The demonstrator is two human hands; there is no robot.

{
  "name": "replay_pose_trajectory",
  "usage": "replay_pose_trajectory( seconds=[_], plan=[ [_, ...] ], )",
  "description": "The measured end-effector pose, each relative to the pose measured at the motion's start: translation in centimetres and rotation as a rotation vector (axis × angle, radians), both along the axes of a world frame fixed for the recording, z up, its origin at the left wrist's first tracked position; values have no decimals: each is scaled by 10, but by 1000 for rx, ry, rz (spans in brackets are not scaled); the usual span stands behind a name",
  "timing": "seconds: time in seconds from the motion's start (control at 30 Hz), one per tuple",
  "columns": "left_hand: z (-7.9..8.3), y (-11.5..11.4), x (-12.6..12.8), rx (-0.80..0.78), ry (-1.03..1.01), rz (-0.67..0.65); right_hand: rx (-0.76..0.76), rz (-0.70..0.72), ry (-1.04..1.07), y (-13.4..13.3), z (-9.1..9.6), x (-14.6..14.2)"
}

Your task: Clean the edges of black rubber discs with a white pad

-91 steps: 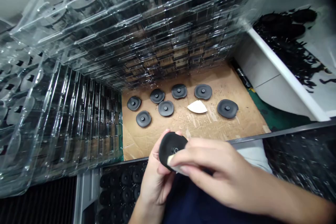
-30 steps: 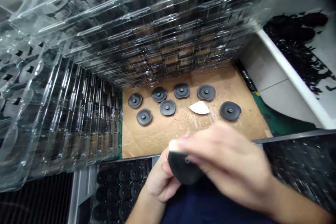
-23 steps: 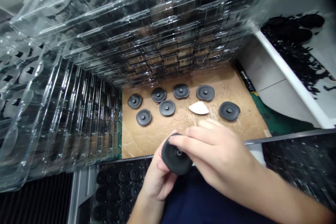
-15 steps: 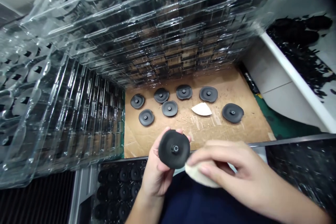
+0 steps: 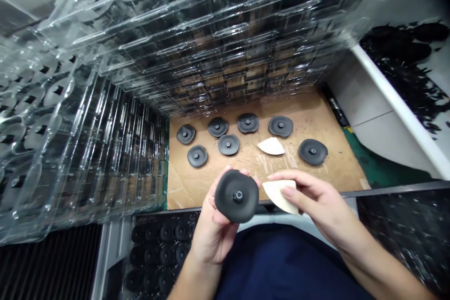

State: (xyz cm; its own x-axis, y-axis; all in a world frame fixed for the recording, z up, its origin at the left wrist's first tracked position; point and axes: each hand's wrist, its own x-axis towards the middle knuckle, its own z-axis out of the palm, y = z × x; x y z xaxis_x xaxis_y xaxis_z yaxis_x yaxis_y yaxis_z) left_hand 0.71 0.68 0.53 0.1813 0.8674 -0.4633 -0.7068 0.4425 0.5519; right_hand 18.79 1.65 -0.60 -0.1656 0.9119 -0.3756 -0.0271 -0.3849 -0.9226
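Note:
My left hand (image 5: 218, 229) is closed around the edge of a black round dished part (image 5: 228, 208) with a small raised stud at its centre, its stud side facing up toward me. Between the thumb and fingers of my right hand (image 5: 319, 201) is a cream wedge-shaped pad (image 5: 281, 196), its pointed tip close to the right edge of the black part. A second cream pad (image 5: 271, 146) lies on the cardboard sheet (image 5: 186, 185). Several similar black parts, one of them a larger black part (image 5: 312, 151) at the right, lie around it with their studs up.
Tall stacks of clear plastic trays (image 5: 140, 150) rise at the left and back. A white bin wall (image 5: 404, 108) stands at the right, with black scraps (image 5: 404, 70) beyond it. Below the table edge, a tray of black parts (image 5: 158, 255) sits at the lower left.
My right hand has moved up, and the cream pad in it has turned so its broad face shows. The black part in my left hand has shifted slightly right and up.

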Motion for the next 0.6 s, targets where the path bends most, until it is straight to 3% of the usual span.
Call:
replay_pose_trajectory(
  seconds=[0.13,0.27,0.33,0.37,0.47,0.5,0.6],
  plan=[
    [-4,1,2,-3,-16,-2,105,-52,-167,2,8,-4],
    [-9,-4,5,-59,16,14,540,-43,-326,7,36,-18],
    [-11,-7,4,-77,33,-12,765,85,-318,11,48,-28],
    [-12,-8,4,-79,43,-22,803,193,-307,12,53,-32],
    [-12,-8,3,-83,86,1,706,486,-312,19,56,-40],
    [-11,-7,3,-90,96,4,697,475,-339,21,56,-42],
    [-7,-4,7,-122,100,-38,834,226,-382,23,51,-45]
  ],
)
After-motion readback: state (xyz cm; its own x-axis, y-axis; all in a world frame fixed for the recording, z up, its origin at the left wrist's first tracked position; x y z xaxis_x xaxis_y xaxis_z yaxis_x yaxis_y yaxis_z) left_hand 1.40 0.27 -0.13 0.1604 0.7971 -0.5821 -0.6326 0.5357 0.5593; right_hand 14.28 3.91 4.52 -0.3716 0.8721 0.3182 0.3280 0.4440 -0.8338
